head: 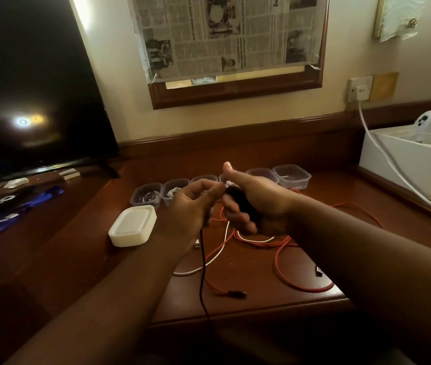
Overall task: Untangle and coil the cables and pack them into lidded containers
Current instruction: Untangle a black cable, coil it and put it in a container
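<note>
Gleaming dark wooden desk under both hands clamped on black cable, television left.

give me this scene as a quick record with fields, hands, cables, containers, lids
left hand: pinches the black cable, which hangs past the desk edge
right hand: grips a dark coil of that cable
loose cables: red cable and white cable lie tangled on the wooden desk
containers: row of clear tubs behind the hands; leftmost tub holds a coiled cable, rightmost tub looks nearly empty
lids: white stack, left of the hands
</note>
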`<action>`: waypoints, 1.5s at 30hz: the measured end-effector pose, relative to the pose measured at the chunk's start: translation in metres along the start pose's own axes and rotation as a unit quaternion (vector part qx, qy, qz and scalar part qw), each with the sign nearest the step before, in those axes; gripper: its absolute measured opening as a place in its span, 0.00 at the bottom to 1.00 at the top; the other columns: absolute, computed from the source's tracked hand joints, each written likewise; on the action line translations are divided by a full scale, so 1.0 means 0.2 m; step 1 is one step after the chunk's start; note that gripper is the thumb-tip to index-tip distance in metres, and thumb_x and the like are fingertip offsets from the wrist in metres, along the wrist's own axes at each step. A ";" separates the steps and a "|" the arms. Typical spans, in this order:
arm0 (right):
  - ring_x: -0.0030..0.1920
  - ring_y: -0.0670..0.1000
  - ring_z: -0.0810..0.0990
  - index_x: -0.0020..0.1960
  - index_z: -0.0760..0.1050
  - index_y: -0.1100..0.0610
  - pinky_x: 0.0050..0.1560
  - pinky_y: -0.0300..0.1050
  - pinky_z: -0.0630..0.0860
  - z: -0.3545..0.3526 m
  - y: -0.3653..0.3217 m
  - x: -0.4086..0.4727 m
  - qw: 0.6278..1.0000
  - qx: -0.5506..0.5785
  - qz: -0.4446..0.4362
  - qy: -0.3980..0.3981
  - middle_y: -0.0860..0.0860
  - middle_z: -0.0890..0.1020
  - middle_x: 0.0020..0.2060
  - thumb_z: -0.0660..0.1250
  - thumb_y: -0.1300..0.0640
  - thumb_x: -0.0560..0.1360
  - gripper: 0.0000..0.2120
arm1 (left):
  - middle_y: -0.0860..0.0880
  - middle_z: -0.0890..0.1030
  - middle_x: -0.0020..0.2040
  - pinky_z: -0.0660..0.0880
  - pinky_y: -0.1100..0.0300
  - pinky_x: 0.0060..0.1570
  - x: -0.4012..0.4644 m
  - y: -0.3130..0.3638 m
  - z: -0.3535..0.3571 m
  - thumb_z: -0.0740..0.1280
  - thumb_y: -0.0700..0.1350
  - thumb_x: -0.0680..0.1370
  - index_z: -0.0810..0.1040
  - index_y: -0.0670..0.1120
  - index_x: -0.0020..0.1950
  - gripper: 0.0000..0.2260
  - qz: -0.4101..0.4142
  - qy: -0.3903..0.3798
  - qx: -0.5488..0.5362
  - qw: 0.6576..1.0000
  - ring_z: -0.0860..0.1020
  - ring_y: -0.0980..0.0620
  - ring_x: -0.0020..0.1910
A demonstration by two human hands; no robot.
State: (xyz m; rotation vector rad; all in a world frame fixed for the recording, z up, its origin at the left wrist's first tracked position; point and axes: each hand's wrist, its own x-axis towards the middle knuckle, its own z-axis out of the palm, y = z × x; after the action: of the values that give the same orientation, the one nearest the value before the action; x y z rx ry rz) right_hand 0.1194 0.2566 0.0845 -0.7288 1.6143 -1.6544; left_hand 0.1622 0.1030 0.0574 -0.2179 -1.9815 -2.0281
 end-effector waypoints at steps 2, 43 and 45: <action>0.22 0.49 0.66 0.32 0.67 0.58 0.24 0.40 0.66 0.02 -0.01 0.01 0.991 0.127 -0.033 -0.001 0.51 0.68 0.24 0.47 0.31 0.79 0.34 | 0.48 0.71 0.30 0.64 0.64 0.24 -0.01 -0.01 0.03 0.71 0.52 0.71 0.83 0.51 0.38 0.06 -0.045 0.036 -0.059 0.997 0.67 0.54 0.26; 0.38 0.54 0.75 0.34 0.65 0.51 0.39 0.47 0.68 0.06 0.33 0.07 0.671 -0.721 -0.065 0.160 0.50 0.74 0.35 0.50 0.43 0.83 0.22 | 0.54 0.63 0.26 0.55 0.63 0.26 -0.20 -0.28 -0.01 0.55 0.48 0.84 0.69 0.48 0.38 0.15 -0.318 -0.181 0.130 0.922 0.59 0.56 0.24; 0.41 0.56 0.78 0.35 0.69 0.52 0.42 0.49 0.74 0.05 0.37 0.07 0.673 -0.722 -0.057 0.151 0.53 0.78 0.38 0.49 0.42 0.83 0.23 | 0.54 0.60 0.27 0.53 0.65 0.23 -0.23 -0.29 -0.01 0.54 0.48 0.84 0.69 0.48 0.39 0.14 -0.353 -0.195 0.092 0.910 0.56 0.57 0.23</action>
State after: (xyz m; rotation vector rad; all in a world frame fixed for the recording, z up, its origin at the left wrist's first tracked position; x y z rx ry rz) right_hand 0.1271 0.2409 0.0109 -1.2814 3.0788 -0.1431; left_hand 0.1868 0.1057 -0.0116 0.1870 -2.7969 -2.3056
